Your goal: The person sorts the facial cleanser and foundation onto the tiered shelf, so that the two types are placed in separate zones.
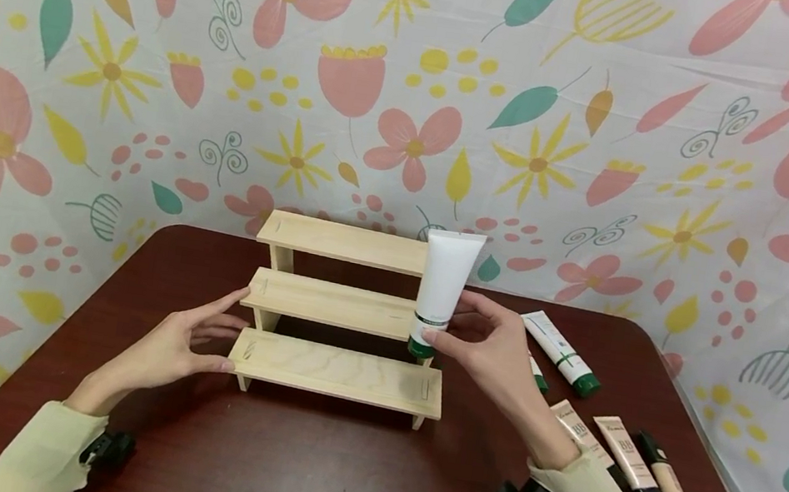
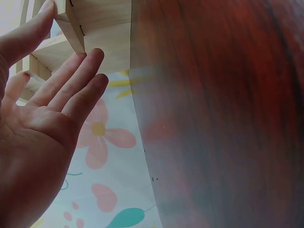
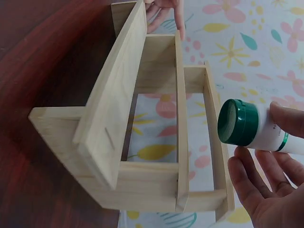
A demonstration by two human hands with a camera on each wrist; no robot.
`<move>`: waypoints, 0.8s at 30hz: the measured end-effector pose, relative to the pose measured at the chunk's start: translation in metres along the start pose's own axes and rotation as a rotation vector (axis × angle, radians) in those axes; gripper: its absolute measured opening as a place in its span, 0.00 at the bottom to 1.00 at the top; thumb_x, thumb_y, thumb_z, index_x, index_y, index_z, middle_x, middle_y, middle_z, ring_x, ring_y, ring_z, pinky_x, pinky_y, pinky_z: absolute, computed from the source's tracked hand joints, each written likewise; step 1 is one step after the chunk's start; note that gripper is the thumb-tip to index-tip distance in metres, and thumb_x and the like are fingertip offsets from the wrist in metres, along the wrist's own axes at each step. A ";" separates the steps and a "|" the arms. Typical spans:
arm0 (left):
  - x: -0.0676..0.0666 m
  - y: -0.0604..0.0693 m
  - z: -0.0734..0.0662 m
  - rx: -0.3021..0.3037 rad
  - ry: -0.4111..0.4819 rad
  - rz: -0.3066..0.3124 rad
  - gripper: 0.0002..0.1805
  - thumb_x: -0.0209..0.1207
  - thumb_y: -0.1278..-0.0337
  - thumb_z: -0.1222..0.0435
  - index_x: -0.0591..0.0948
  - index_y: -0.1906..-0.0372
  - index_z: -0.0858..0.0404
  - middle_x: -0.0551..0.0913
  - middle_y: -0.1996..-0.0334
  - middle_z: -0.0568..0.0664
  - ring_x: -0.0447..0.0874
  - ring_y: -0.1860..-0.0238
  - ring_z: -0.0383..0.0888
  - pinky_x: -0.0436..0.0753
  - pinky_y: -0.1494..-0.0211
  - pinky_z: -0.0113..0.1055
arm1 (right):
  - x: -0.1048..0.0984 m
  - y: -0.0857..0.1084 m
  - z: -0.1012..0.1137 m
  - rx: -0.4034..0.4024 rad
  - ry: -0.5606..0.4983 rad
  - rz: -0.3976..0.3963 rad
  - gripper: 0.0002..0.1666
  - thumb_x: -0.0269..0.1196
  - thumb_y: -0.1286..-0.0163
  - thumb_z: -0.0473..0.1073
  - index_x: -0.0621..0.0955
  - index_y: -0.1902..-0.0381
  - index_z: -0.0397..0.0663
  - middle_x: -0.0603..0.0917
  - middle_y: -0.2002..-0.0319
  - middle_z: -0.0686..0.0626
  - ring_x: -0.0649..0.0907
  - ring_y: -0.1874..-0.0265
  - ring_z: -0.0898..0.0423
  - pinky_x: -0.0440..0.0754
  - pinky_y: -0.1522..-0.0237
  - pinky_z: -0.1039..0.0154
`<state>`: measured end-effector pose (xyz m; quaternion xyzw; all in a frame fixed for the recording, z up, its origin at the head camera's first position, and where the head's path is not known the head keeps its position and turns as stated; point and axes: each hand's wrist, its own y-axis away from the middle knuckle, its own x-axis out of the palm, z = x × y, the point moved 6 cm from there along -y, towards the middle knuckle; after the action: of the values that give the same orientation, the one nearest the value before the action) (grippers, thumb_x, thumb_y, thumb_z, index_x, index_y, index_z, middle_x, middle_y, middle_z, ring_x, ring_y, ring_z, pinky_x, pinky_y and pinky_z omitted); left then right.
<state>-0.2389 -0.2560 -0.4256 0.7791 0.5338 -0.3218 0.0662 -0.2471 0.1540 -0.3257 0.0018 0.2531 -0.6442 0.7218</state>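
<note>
A three-tier wooden display rack [image 1: 339,369] stands on the dark table. In front of its right end, a white squeeze tube [image 1: 446,278] with a green cap is held upright, cap down, by my right hand [image 1: 494,348]; thumb and fingers pinch it near the cap. The right wrist view shows the green cap [image 3: 237,122] apart from the rack's boards. At the rack's left end my left hand [image 1: 172,345] touches the shelf edges with thumb and fingertips, its fingers [image 2: 71,83] fairly straight in the left wrist view.
To the right lie another white tube [image 1: 561,353] with a green cap, a partly hidden one beside it, two beige BB tubes [image 1: 625,459] and a slim black-capped tube [image 1: 671,487]. A floral cloth [image 1: 419,73] hangs behind the table [image 1: 302,468].
</note>
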 end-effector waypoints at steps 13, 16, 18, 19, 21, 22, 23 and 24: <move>-0.002 0.000 0.000 -0.004 -0.009 -0.005 0.58 0.80 0.47 0.67 0.59 0.15 0.48 0.85 0.41 0.51 0.87 0.42 0.49 0.81 0.38 0.55 | 0.038 -0.044 0.024 -0.103 -0.035 -0.012 0.28 0.82 0.43 0.38 0.87 0.43 0.47 0.90 0.58 0.47 0.91 0.61 0.52 0.87 0.57 0.53; -0.002 0.000 0.001 -0.011 -0.004 -0.005 0.58 0.80 0.47 0.67 0.59 0.15 0.48 0.85 0.40 0.51 0.87 0.42 0.50 0.81 0.38 0.55 | 0.046 -0.053 0.029 -0.114 -0.032 -0.027 0.28 0.81 0.43 0.39 0.87 0.44 0.47 0.89 0.59 0.48 0.91 0.63 0.53 0.87 0.59 0.53; -0.001 0.001 0.001 -0.014 0.000 -0.004 0.58 0.80 0.47 0.67 0.59 0.15 0.48 0.85 0.40 0.51 0.87 0.42 0.50 0.81 0.38 0.56 | 0.051 -0.059 0.031 -0.118 -0.027 -0.033 0.28 0.81 0.42 0.39 0.87 0.43 0.47 0.88 0.59 0.49 0.90 0.63 0.53 0.88 0.60 0.53; -0.001 0.001 0.001 -0.017 0.000 -0.004 0.58 0.80 0.47 0.67 0.59 0.15 0.48 0.85 0.40 0.51 0.87 0.42 0.50 0.81 0.38 0.56 | 0.053 -0.062 0.032 -0.120 -0.025 -0.039 0.28 0.81 0.42 0.39 0.87 0.43 0.47 0.88 0.59 0.49 0.90 0.63 0.54 0.88 0.60 0.53; -0.001 0.001 0.001 -0.019 0.002 -0.004 0.58 0.80 0.47 0.66 0.59 0.15 0.47 0.85 0.40 0.51 0.87 0.41 0.50 0.81 0.38 0.57 | 0.058 -0.068 0.034 -0.122 -0.020 -0.050 0.28 0.81 0.41 0.40 0.87 0.42 0.47 0.88 0.59 0.50 0.90 0.63 0.54 0.88 0.62 0.53; -0.001 0.001 0.002 -0.019 0.003 -0.005 0.58 0.80 0.47 0.66 0.59 0.15 0.47 0.85 0.40 0.51 0.87 0.41 0.50 0.81 0.38 0.57 | 0.061 -0.071 0.035 -0.125 -0.021 -0.053 0.27 0.80 0.40 0.40 0.87 0.42 0.48 0.88 0.59 0.50 0.90 0.63 0.54 0.88 0.62 0.53; -0.001 0.001 0.002 -0.020 0.004 -0.005 0.58 0.80 0.48 0.66 0.59 0.15 0.47 0.85 0.40 0.51 0.87 0.41 0.50 0.81 0.38 0.57 | 0.063 -0.074 0.036 -0.129 -0.024 -0.056 0.27 0.80 0.40 0.40 0.87 0.42 0.48 0.88 0.59 0.50 0.90 0.63 0.55 0.89 0.63 0.53; -0.001 0.001 0.002 -0.022 0.005 -0.006 0.58 0.80 0.48 0.66 0.59 0.15 0.47 0.85 0.40 0.51 0.87 0.41 0.50 0.81 0.38 0.58 | 0.066 -0.077 0.037 -0.133 -0.025 -0.061 0.27 0.80 0.40 0.40 0.87 0.42 0.48 0.88 0.59 0.50 0.89 0.63 0.55 0.88 0.63 0.54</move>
<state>-0.2397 -0.2584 -0.4267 0.7776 0.5397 -0.3143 0.0723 -0.3026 0.0677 -0.2930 -0.0619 0.2860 -0.6478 0.7034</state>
